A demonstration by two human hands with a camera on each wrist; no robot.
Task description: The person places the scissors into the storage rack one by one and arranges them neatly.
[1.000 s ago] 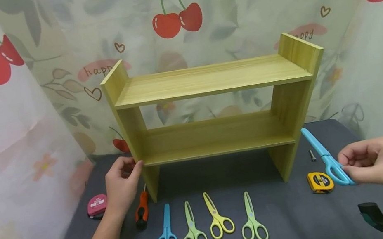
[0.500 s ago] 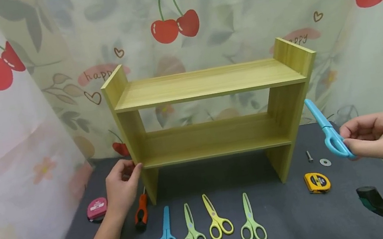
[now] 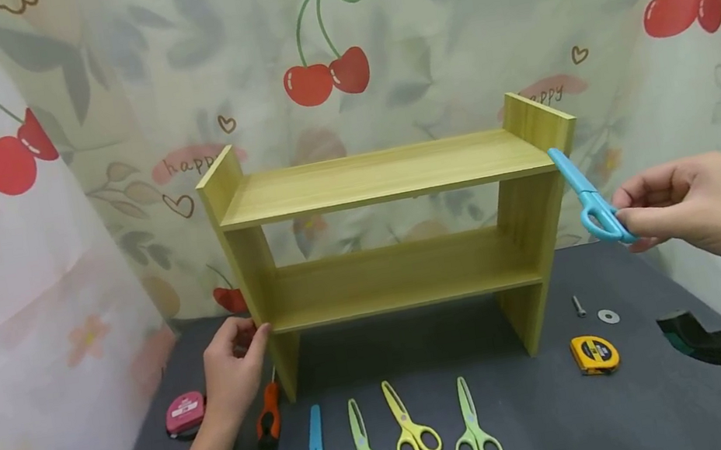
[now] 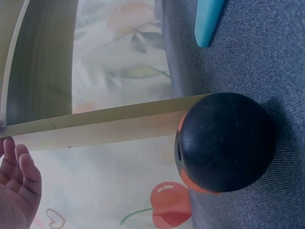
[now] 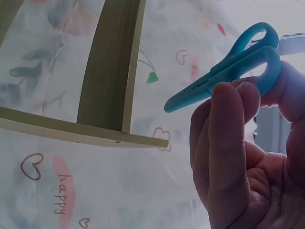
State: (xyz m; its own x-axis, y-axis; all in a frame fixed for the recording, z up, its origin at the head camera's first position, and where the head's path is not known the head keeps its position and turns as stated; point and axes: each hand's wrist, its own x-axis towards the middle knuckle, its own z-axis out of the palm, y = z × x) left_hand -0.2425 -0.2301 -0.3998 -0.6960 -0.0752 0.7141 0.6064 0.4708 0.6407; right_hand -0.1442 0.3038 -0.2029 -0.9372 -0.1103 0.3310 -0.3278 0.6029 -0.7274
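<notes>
A small two-tier wooden shelf (image 3: 388, 173) stands upright on the dark grey table. My left hand (image 3: 234, 363) grips the front edge of its left side panel at the height of the lower board; in the left wrist view, curled fingers (image 4: 29, 167) lie against the panel's outer face. My right hand (image 3: 690, 204) pinches light-blue scissors (image 5: 209, 81) by the handles, between thumb and fingers. They are raised in front of the right side panel, tip up and to the left, level with the upper board in the head view.
Blue scissors (image 3: 314, 441), green (image 3: 362, 441) and yellow (image 3: 407, 422) ones and another green pair (image 3: 471, 421) lie in front. Left: an orange-and-black screwdriver (image 3: 269, 416) and pink tape measure (image 3: 185, 414). Right: a yellow tape measure (image 3: 595, 354), screw (image 3: 579, 306) and washer (image 3: 608, 316).
My right hand has lifted the light-blue scissors from beside the yellow tape measure up toward the shelf's upper board, uncovering the washer. The left hand keeps its hold. The head view has tilted up.
</notes>
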